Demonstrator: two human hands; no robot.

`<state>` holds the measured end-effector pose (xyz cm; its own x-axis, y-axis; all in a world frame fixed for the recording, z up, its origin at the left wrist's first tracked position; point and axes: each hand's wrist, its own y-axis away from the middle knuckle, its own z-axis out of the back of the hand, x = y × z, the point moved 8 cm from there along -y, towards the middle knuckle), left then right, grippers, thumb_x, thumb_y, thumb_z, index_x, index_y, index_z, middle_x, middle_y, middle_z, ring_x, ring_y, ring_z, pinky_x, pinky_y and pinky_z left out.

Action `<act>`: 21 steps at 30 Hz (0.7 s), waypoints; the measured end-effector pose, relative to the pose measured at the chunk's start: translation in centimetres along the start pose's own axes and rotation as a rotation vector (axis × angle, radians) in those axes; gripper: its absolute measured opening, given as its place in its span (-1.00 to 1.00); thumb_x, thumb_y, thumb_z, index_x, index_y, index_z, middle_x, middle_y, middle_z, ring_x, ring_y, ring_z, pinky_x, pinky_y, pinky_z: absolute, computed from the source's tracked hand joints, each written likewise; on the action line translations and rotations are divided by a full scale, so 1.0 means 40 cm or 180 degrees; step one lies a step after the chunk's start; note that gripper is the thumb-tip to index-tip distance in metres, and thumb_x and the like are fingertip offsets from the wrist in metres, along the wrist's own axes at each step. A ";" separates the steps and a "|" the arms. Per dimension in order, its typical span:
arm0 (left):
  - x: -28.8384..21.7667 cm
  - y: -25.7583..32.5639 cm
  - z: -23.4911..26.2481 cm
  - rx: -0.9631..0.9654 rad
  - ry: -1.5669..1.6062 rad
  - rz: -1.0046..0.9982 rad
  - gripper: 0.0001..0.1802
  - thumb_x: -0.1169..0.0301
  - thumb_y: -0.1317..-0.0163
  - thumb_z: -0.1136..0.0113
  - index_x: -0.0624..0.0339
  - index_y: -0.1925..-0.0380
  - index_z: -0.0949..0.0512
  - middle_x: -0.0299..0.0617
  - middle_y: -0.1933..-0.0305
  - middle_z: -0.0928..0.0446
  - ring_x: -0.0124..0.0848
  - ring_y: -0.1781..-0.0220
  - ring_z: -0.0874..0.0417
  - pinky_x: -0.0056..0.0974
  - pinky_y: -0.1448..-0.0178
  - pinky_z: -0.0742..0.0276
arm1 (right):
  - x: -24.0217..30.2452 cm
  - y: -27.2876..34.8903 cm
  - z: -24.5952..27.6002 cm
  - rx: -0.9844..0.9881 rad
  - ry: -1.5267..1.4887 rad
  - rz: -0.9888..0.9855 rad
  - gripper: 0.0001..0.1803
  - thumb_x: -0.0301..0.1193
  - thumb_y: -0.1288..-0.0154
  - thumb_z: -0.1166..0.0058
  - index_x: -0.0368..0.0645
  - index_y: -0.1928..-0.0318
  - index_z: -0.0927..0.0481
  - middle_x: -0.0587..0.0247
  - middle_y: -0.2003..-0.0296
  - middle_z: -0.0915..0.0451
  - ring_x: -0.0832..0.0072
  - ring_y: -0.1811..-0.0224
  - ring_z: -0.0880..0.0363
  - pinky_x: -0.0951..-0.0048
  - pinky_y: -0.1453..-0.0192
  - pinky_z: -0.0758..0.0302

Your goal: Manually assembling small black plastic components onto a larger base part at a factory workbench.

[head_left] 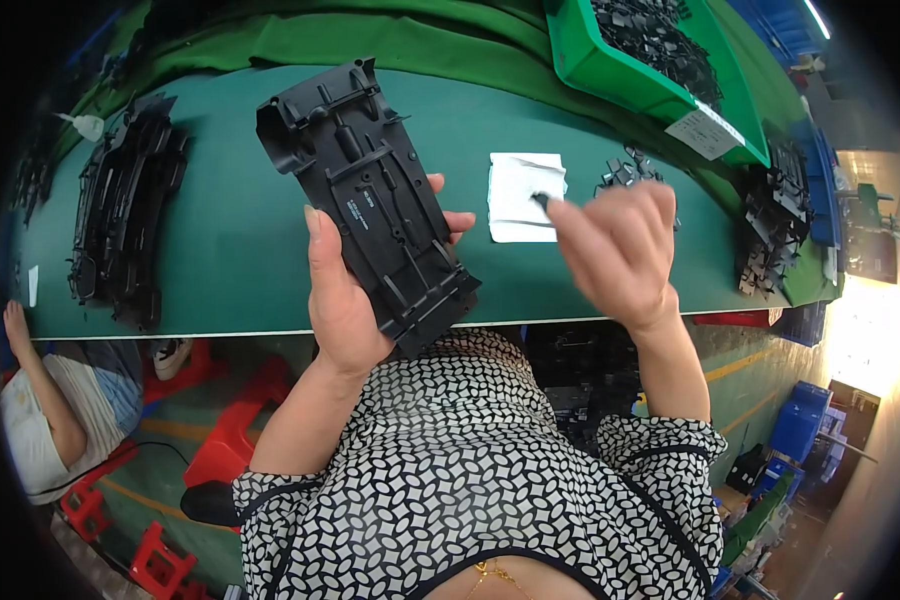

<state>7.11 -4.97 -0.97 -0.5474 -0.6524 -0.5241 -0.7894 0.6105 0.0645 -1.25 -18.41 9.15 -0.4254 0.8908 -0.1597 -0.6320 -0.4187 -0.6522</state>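
Note:
My left hand [342,305] grips a long black plastic chassis tray [375,195] from below, thumb along its near left edge and fingertips showing past its right side. The tray is tilted, its ribbed inner face up. To the right, my right hand [622,255] is raised over the table, fingers curled, and pinches a small black plastic piece [541,200] between thumb and forefinger. Below that piece lies a folded white cloth or paper pad [520,178]. Just beyond my right hand is a loose pile of small black parts [625,168], partly hidden by it.
A green bin [660,95] full of small black parts stands at the far right. Stacked black trays [130,215] lie on the left of the green table [235,270]. More black parts [773,225] sit at the right end. Another person's arm [45,390] shows at the left.

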 end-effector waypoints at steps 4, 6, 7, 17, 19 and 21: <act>0.007 -0.001 0.011 -0.0198 -0.0075 0.0083 -0.08 -0.29 -0.32 0.53 0.38 -0.24 -0.21 0.11 -0.10 -0.46 -0.12 -0.02 -0.56 -0.15 -0.05 -0.55 | 0.061 0.012 0.021 -0.0287 -0.0067 0.0334 -0.64 -0.49 0.23 -0.26 -0.18 0.26 -0.66 0.45 0.45 -0.40 0.55 0.44 -0.44 0.40 0.20 -0.21; 0.005 -0.001 0.007 -0.0208 -0.0086 0.0075 -0.08 -0.30 -0.32 0.53 0.38 -0.24 -0.21 0.12 -0.07 -0.47 -0.12 -0.02 -0.56 -0.15 -0.05 -0.55 | 0.068 0.016 0.026 -0.0325 -0.0092 0.0322 -0.64 -0.49 0.23 -0.27 -0.17 0.26 -0.66 0.46 0.46 -0.39 0.55 0.44 -0.43 0.41 0.21 -0.21; 0.003 -0.001 0.006 -0.0210 -0.0093 0.0064 -0.08 -0.30 -0.32 0.52 0.38 -0.24 -0.21 0.12 -0.04 -0.49 -0.13 -0.01 -0.56 -0.15 -0.05 -0.55 | 0.072 0.018 0.030 -0.0363 -0.0108 0.0315 -0.64 -0.48 0.22 -0.28 -0.15 0.26 -0.66 0.46 0.47 -0.37 0.55 0.44 -0.43 0.41 0.22 -0.20; 0.003 -0.004 0.000 -0.0210 0.0053 0.0003 -0.09 -0.29 -0.33 0.52 0.39 -0.23 -0.22 0.14 -0.02 -0.50 -0.10 -0.04 -0.56 -0.13 -0.11 -0.51 | -0.034 0.133 -0.113 -0.0339 -0.4431 -0.4447 -0.96 -0.57 -0.20 -0.15 -0.24 0.37 -0.55 0.43 0.46 -0.49 0.70 0.46 -0.37 0.65 0.35 -0.31; 0.006 0.000 0.004 -0.0084 0.0014 0.0081 -0.10 -0.28 -0.33 0.52 0.39 -0.23 -0.22 0.14 -0.04 -0.49 -0.10 -0.04 -0.56 -0.12 -0.14 -0.49 | -0.023 0.140 -0.135 -0.0505 -0.5419 -0.5060 -0.94 -0.56 -0.19 -0.14 -0.23 0.39 -0.53 0.42 0.50 -0.46 0.70 0.50 -0.33 0.61 0.38 -0.28; 0.007 -0.001 -0.001 0.0112 -0.0082 0.0101 -0.10 -0.27 -0.34 0.51 0.39 -0.23 -0.22 0.13 -0.07 -0.47 -0.11 -0.05 -0.56 -0.12 -0.15 -0.48 | -0.023 0.144 -0.143 -0.0551 -0.5775 -0.5006 -0.93 -0.56 -0.20 -0.13 -0.22 0.41 -0.51 0.44 0.55 -0.41 0.70 0.54 -0.26 0.59 0.41 -0.24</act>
<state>6.99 -5.19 -1.07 -0.5643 -0.6210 -0.5440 -0.7613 0.6464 0.0518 -0.81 -20.63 1.31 0.1487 -0.6130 0.7760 -0.9072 0.2277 0.3537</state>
